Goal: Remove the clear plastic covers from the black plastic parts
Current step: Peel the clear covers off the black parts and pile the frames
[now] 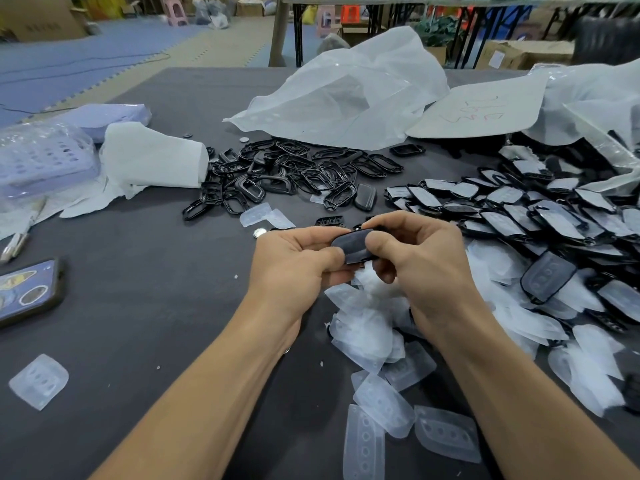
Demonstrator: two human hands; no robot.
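Both my hands hold one black plastic part (353, 247) above the dark table (145, 306), near its middle. My left hand (298, 263) grips its left end, thumb on top. My right hand (412, 258) pinches its right end with thumb and fingers. Whether a clear cover is still on it I cannot tell. A heap of black parts with clear covers (540, 216) lies to the right. Bare black frames (291, 174) are piled behind my hands. Loose clear covers (377, 344) lie under and in front of my hands.
A phone (27, 292) lies at the left edge, and a single clear cover (38, 381) sits front left. A lilac basket (41, 157) and white cloth (152, 157) stand back left. Big white plastic bags (353, 95) and a cardboard sheet (481, 109) lie behind.
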